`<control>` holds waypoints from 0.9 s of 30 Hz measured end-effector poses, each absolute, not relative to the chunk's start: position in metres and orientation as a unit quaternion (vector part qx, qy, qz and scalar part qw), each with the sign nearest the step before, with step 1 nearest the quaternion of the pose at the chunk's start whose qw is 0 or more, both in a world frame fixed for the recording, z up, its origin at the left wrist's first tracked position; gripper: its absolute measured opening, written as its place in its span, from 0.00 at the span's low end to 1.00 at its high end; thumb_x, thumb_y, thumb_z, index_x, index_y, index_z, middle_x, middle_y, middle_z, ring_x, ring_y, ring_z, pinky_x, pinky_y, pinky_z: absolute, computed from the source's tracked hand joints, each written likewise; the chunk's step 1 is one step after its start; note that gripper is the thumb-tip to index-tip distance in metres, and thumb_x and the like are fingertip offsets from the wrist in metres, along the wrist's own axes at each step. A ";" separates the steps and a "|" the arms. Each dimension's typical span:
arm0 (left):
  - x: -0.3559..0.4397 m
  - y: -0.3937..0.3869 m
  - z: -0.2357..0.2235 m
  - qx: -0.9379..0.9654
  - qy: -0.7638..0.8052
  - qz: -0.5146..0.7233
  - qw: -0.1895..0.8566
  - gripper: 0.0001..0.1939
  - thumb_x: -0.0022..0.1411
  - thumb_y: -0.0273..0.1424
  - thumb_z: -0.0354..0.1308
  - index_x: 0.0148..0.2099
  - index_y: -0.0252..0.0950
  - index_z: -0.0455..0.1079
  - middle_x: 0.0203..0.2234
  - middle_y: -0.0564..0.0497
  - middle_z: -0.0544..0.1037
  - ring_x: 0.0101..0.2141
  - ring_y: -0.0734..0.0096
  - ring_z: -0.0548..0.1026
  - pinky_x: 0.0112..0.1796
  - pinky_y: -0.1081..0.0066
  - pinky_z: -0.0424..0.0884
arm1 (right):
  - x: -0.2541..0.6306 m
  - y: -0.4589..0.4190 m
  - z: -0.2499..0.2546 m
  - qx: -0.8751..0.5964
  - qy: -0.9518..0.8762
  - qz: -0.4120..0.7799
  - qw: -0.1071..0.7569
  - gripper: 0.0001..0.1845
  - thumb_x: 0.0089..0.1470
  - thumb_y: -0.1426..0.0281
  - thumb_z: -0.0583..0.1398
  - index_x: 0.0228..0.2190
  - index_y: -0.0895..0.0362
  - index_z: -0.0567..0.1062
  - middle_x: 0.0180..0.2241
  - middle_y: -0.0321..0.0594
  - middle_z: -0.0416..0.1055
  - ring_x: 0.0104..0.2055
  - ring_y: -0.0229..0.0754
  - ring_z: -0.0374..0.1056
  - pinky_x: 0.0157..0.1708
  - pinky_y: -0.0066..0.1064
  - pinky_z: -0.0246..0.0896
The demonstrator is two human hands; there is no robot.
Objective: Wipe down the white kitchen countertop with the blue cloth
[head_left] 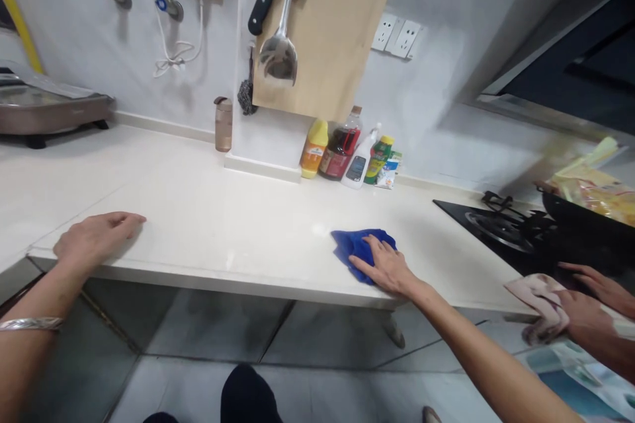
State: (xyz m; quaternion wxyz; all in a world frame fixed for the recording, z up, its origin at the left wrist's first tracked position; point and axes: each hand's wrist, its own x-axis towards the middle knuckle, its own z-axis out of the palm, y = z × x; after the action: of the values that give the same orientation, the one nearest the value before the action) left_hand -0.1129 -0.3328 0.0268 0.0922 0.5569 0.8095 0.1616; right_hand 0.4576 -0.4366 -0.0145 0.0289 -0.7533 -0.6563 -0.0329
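Note:
A blue cloth (pixel 364 248) lies bunched on the white countertop (pixel 223 225), right of centre. My right hand (pixel 387 264) presses down on it from the front, fingers and thumb spread over the fabric. Farther left, my left hand (pixel 99 234) rests on the counter near its front edge. It holds nothing, and its fingers point to the right.
Several bottles (pixel 342 152) stand along the wall, and a pink tumbler (pixel 223 124) is left of them. A cutting board (pixel 327 39) with a spatula (pixel 280 56) hangs above. On the right, another person's hand (pixel 580 310) holds a patterned cloth (pixel 538 301) beside the gas stove (pixel 501 231).

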 end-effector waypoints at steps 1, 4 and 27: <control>-0.108 -0.334 0.031 0.531 0.828 0.143 0.104 0.39 0.57 0.60 0.44 0.59 0.43 0.75 0.55 0.34 0.75 0.51 0.33 0.73 0.48 0.46 0.70 | 0.460 -0.429 -0.014 -0.756 -0.653 -0.036 0.028 0.41 0.60 0.42 0.47 0.63 0.56 0.59 0.66 0.53 0.59 0.64 0.64 0.59 0.58 0.56 0.57; -0.098 -0.336 0.037 0.493 0.853 0.126 0.115 0.38 0.58 0.59 0.44 0.61 0.46 0.73 0.56 0.36 0.74 0.54 0.34 0.71 0.51 0.46 0.68 | 0.463 -0.403 -0.011 -0.757 -0.652 -0.036 0.022 0.42 0.60 0.42 0.47 0.64 0.56 0.58 0.66 0.52 0.58 0.63 0.65 0.59 0.58 0.57 0.57; -0.110 -0.336 0.012 0.493 0.863 0.107 0.034 0.33 0.62 0.54 0.37 0.55 0.52 0.76 0.45 0.43 0.79 0.44 0.41 0.75 0.44 0.50 0.71 | 0.412 -0.200 0.003 -0.834 -0.548 0.007 0.059 0.50 0.57 0.35 0.45 0.64 0.61 0.59 0.64 0.62 0.58 0.63 0.74 0.57 0.59 0.63 0.50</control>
State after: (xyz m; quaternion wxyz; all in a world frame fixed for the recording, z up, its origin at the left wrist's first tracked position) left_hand -0.1104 -0.3357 0.0118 0.0340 0.4926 0.8630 0.1071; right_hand 0.4120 -0.1995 0.0029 0.0585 -0.8342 -0.5483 0.0065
